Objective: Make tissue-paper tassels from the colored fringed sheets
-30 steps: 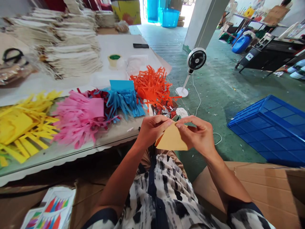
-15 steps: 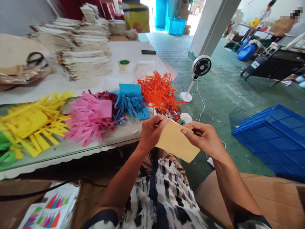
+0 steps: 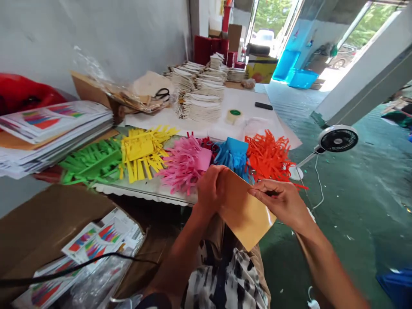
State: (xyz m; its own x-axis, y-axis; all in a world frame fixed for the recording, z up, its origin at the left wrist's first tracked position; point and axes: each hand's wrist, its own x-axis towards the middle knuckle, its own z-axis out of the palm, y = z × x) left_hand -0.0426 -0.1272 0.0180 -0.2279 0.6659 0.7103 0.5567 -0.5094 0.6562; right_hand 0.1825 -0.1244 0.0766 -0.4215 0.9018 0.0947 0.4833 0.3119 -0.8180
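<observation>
A tan sheet of paper (image 3: 245,212) hangs over my lap, just in front of the table edge. My left hand (image 3: 210,191) is closed on its left upper edge. My right hand (image 3: 283,201) pinches its right upper edge with thumb and fingers. Behind the sheet, fringed paper bundles lie in a row on the table: green (image 3: 92,163), yellow (image 3: 143,150), pink (image 3: 185,165), blue (image 3: 234,156) and orange (image 3: 268,154).
Stacks of printed sheets (image 3: 48,128) lie at the left. A cardboard box (image 3: 48,219) with colourful packs (image 3: 96,244) stands below the table. White stacks (image 3: 201,92), a tape roll (image 3: 234,115), scissors (image 3: 162,92) and a phone (image 3: 264,105) lie farther back. A white fan (image 3: 336,139) stands on the green floor.
The view has swung left and up, bringing the green bundle and printed stacks into sight. The tan sheet has opened out wider between my hands, which still hold it.
</observation>
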